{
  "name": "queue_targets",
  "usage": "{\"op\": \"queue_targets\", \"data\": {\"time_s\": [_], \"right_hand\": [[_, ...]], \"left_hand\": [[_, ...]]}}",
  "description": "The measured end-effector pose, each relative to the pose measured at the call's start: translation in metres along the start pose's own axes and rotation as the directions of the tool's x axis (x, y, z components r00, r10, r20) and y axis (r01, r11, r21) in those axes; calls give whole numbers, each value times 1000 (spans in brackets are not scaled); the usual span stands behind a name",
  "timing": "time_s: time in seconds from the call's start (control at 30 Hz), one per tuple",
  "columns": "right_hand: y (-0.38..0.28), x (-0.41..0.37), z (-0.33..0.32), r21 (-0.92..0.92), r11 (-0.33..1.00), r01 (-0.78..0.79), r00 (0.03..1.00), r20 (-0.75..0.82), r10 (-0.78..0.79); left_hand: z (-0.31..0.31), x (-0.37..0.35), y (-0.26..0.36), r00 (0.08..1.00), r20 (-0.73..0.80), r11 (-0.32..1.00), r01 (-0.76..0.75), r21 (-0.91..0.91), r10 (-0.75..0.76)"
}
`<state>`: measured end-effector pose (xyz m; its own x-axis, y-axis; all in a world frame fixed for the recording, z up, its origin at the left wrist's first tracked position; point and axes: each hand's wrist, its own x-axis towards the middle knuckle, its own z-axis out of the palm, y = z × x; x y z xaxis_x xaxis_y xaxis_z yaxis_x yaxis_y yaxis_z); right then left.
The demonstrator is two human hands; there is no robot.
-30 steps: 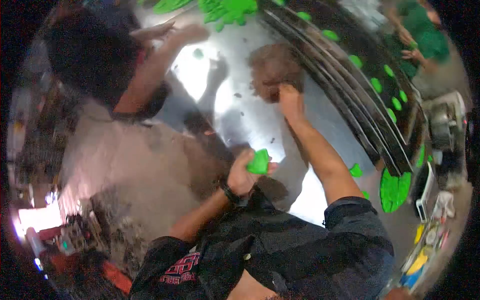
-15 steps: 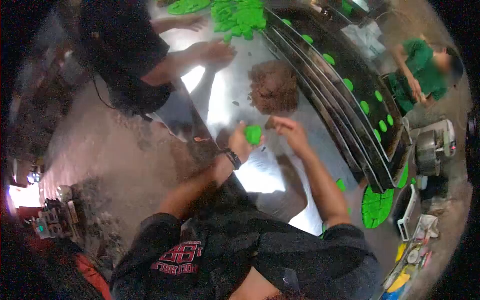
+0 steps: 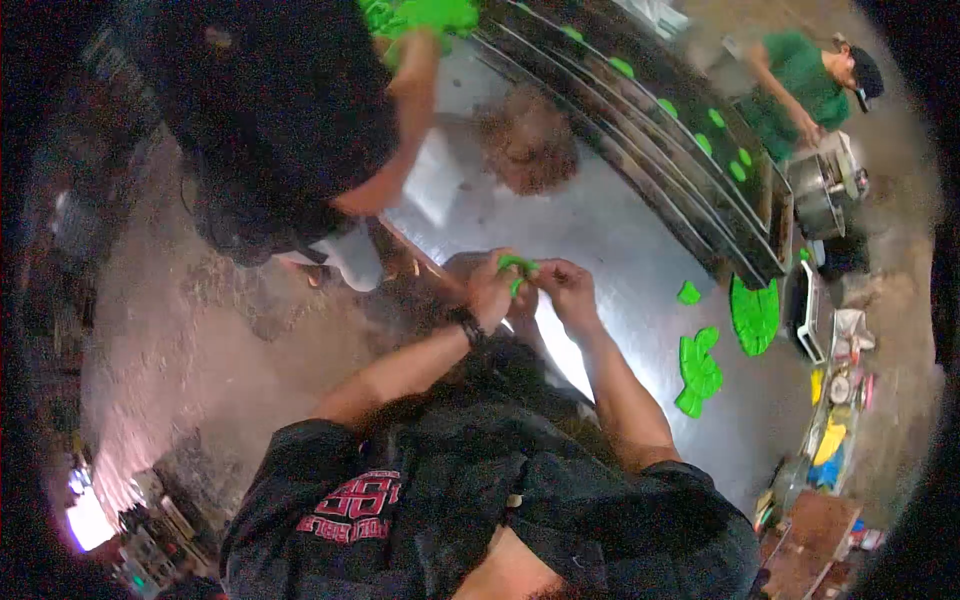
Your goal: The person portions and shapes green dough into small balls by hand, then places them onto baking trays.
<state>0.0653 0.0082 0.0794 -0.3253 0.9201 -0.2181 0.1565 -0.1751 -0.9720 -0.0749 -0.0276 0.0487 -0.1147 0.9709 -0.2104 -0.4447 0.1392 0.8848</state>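
Both of my hands meet over the near edge of the metal table (image 3: 640, 345). My left hand (image 3: 490, 296) is closed around a small piece of green dough (image 3: 517, 265), which looks curved or folded up at its edges. Pressed against the dough's right side, my right hand (image 3: 566, 288) has its fingers pinched together. Whatever lies inside the dough is hidden by my fingers. Beyond my hands sits a brown crumbly mound (image 3: 528, 140) on the table.
Stacked dark trays (image 3: 640, 165) with green pieces stand along the table's far right. Green dough lumps (image 3: 700, 370) and a scored green slab (image 3: 754, 315) lie to the right. A person in black (image 3: 270, 120) reaches toward a green pile (image 3: 430, 14); another in green (image 3: 800, 90) works farther back.
My right hand has come down to the dough in my left hand, and the flat piece is now curved. The person in black has leaned in. My view has shifted.
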Motion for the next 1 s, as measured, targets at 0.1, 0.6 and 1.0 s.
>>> {"op": "queue_targets", "data": {"time_s": [0.1, 0.6, 1.0], "right_hand": [[-1, -22, 36, -684, 570, 454, 799, 30, -600], [37, -52, -130, -616, 718, 323, 943, 144, -301], [27, -11, -128, -407, 910, 75, 932, 354, 81]], "left_hand": [[5, 1, -16, 988, -138, 996, 73, 54, -65], [93, -1, -41, 842, 466, 762, -107, 639, -272], [75, -5, -38, 736, 628, 367, -673, 642, 251]]}}
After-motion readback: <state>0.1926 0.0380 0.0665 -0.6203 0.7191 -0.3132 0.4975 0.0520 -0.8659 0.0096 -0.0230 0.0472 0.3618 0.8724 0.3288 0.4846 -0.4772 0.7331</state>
